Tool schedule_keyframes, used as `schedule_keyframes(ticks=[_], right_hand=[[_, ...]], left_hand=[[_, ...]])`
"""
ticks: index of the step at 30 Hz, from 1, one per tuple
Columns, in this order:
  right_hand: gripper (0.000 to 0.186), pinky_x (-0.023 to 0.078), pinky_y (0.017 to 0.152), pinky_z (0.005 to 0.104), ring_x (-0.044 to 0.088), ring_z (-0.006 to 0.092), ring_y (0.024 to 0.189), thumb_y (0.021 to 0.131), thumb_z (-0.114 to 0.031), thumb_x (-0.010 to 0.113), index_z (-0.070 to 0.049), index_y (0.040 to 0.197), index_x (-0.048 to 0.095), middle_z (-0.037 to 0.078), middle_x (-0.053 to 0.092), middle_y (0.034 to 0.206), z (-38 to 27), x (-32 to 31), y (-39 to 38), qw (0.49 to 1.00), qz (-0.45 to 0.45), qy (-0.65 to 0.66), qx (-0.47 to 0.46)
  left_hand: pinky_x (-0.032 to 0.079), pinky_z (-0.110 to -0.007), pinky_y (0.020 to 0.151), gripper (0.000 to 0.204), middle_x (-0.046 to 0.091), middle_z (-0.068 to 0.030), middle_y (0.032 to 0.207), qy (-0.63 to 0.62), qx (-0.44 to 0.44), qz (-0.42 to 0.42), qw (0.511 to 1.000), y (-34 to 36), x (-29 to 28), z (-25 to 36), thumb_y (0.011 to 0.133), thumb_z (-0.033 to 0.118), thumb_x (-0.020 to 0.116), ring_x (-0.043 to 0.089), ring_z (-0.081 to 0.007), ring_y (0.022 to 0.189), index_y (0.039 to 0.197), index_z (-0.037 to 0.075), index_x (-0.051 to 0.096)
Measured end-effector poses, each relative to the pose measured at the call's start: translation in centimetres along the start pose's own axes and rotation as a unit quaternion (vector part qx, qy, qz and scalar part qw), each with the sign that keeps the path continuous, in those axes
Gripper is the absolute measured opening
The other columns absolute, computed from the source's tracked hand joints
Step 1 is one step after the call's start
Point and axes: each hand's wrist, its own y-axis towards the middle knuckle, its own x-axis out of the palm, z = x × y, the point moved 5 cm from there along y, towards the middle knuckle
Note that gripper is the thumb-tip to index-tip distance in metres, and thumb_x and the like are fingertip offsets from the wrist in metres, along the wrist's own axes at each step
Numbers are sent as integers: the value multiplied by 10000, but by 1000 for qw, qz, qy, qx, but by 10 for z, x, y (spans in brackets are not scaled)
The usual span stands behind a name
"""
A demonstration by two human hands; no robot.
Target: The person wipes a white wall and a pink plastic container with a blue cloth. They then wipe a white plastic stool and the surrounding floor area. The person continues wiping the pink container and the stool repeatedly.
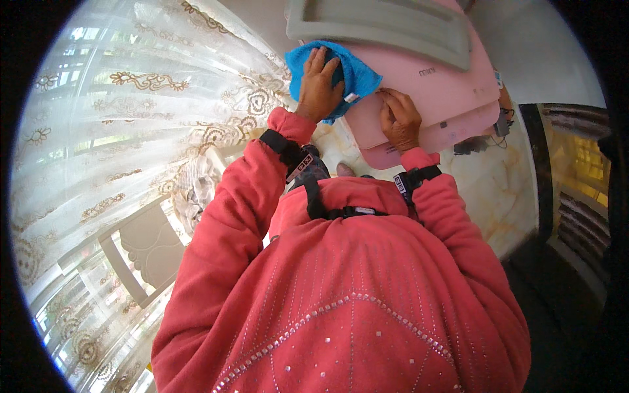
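A bright blue cloth (363, 69) with a small white tag lies crumpled over the left corner of a pink panel (452, 92) with rounded corners. My left hand (319, 85) rests on the cloth, its fingers stretched out and the thumb apart. To the right of the cloth, my right hand (400, 121) is at the near part of the panel. Its fingers are bent and drawn together beside the cloth's corner. Whatever lies between those fingertips, if anything, is hidden.
A grey frame-like tray (386, 26) lies on the pink panel's far part. White lace curtains (151, 98) hang at left, above a pale chair (144, 245). A dark small object with a cord (503, 124) is right of the panel. The floor (485, 203) is marbled.
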Motion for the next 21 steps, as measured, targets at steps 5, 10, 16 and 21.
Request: schedule_keyframes(ticks=[5,10,16,21], right_hand=[[201,528,777,355,652,293,884,821,-33,598,-45,1007,673,127,664,987,-17,-27,22,990,30,86,105],[192,523,796,363,645,313,907,866,-59,590,-15,1042,653,157,659,1006,-72,-31,46,991,-9,124,38],[264,494,888,382,611,328,1031,916,-117,566,-24,1159,613,176,621,1147,-54,13,34,991,-48,60,112],[446,360,1047,437,426,338,1284,867,-126,597,15,1281,514,182,483,1354,-39,40,22,987,-143,-74,-10]], left_hand=[[279,-495,1115,662,316,-276,1456,43,-10,-44,998,0,1,7,671,151,750,269,-489,1351,1280,32,519],[391,-610,954,767,272,-283,1485,84,-30,-130,988,-8,11,36,688,298,726,224,-483,1387,1358,52,443],[402,-617,940,922,266,-262,1495,63,27,-207,976,-13,7,32,655,392,768,206,-447,1406,1405,39,365],[421,-535,982,964,291,-165,1517,1,75,-182,980,-5,-3,22,603,336,803,222,-337,1429,1404,30,365]])
